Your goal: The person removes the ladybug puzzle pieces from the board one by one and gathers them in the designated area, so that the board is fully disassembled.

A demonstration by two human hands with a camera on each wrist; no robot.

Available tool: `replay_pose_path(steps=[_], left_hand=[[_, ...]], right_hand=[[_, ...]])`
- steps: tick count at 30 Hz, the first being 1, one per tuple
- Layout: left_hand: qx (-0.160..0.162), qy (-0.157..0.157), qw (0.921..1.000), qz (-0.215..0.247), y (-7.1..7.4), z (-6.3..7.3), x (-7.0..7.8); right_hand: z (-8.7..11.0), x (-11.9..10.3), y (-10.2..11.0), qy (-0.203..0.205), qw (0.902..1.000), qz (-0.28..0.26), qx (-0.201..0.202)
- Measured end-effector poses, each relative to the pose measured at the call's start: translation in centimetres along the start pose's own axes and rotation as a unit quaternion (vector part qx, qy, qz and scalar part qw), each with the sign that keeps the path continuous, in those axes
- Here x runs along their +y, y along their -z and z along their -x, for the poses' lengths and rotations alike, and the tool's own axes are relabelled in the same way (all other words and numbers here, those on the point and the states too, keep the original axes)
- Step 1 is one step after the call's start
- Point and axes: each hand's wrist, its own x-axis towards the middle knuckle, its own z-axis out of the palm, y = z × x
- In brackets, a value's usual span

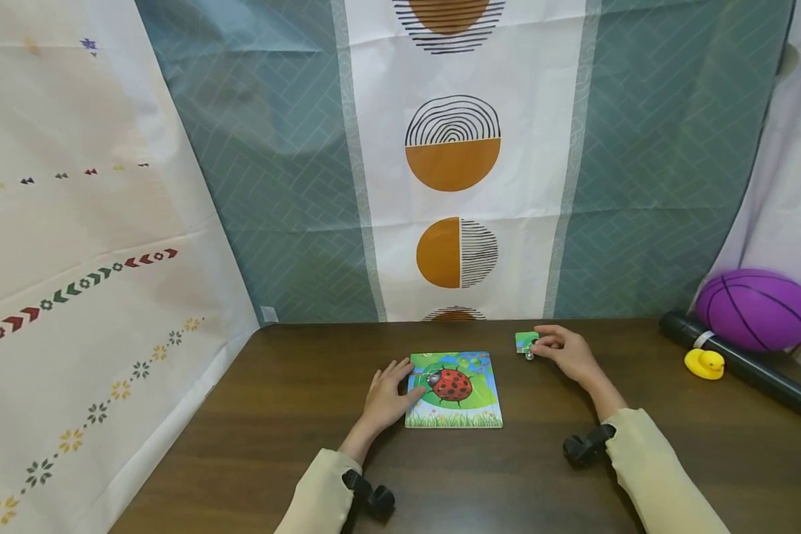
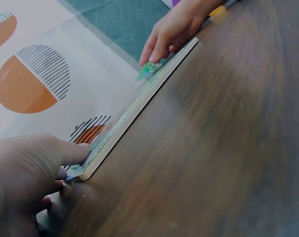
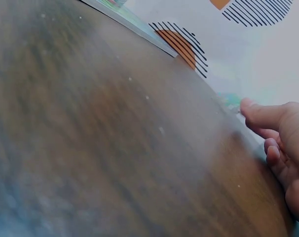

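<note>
Though well apart — left hand (image 1: 384, 400), loose-fingered, on ladybug board (image 1: 452, 387); right hand (image 1: 569, 356) in a pinch on green tile (image 1: 524, 340).

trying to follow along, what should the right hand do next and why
Probably carry the small green-and-blue piece left toward the ladybug board: the right hand pinches it beyond the board's right edge, while the left hand touches the board's left side, perhaps steadying it.

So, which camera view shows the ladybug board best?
The head view: it looks down on the ladybug board, showing it almost whole. The left wrist view sees its edge and a foreshortened top; the right wrist view, only a corner part.
</note>
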Motion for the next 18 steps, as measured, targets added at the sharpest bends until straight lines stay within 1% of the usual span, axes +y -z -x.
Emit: replay_pose_path(steps=[5,7,12,18], left_hand=[[-0.003,-0.006,1.0,-0.005,0.06,-0.05,0.01],[-0.006,-0.002,1.0,-0.001,0.06,0.0,0.03],[0.002,-0.004,1.0,0.0,0.08,-0.07,0.04],[0.001,-0.001,1.0,0.001,0.07,-0.11,0.07]], right_hand=[[0.0,-0.02,-0.22,0.0,0.9985,0.051,-0.018],[0.0,0.01,-0.28,-0.003,0.9976,0.065,-0.023],[-0.21,-0.15,-0.27,-0.004,0.9966,0.081,-0.015],[-0.19,-0.4,-0.1,-0.003,0.9958,0.09,-0.015]])
